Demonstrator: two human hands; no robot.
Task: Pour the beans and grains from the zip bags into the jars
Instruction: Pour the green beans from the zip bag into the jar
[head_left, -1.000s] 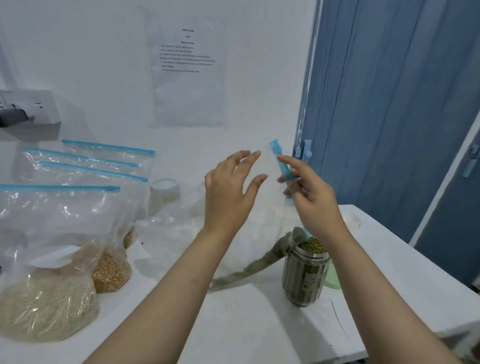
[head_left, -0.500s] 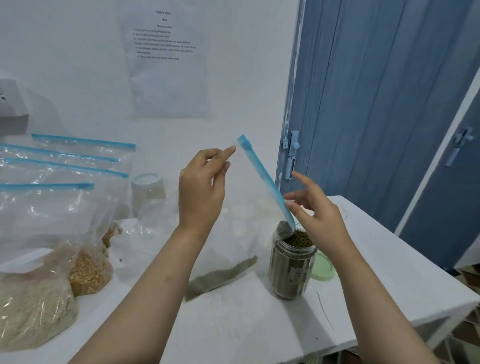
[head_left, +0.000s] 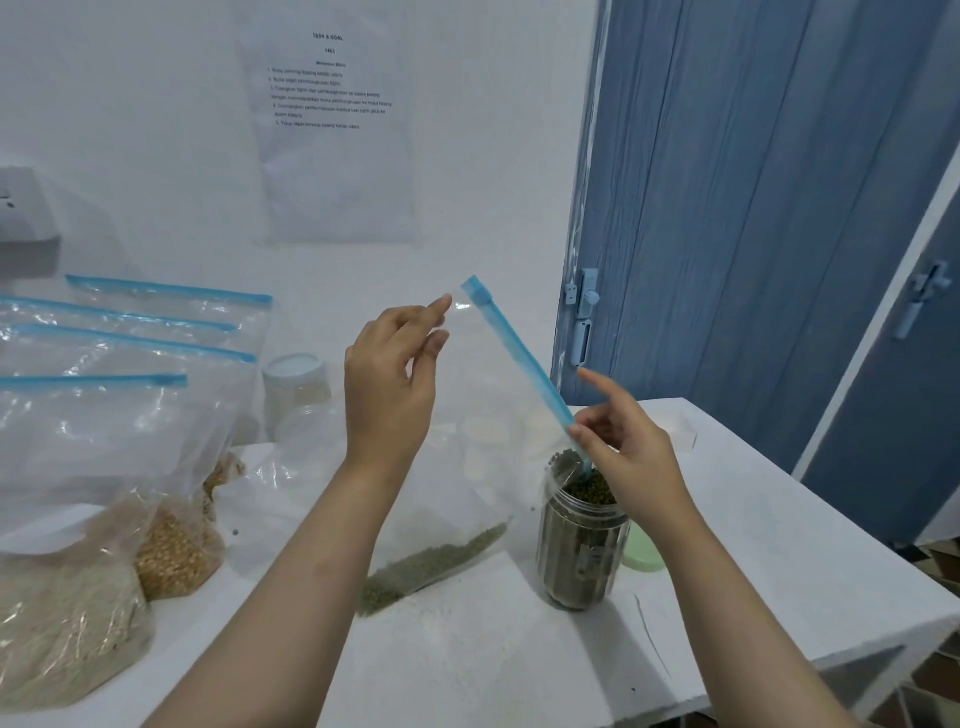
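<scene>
White table (head_left: 519, 649): both hands pinch zip bag (head_left: 483, 415) over jar (head_left: 579, 545).

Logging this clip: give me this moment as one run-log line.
step: pouring green beans | left hand: holds bag top | right hand: pinches zip end at jar mouth | jar: nearly full | bag: some beans left

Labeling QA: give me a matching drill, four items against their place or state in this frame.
Items:
1. zip bag of mung beans
2. jar
3. green lid
4. bag of corn kernels

States:
A. flat on table, behind the jar
B. held by both hands, corner in jar mouth
C. nearly full of green beans
D. standing at left among other bags

Pairs: 1-B, 2-C, 3-A, 4-D
</scene>
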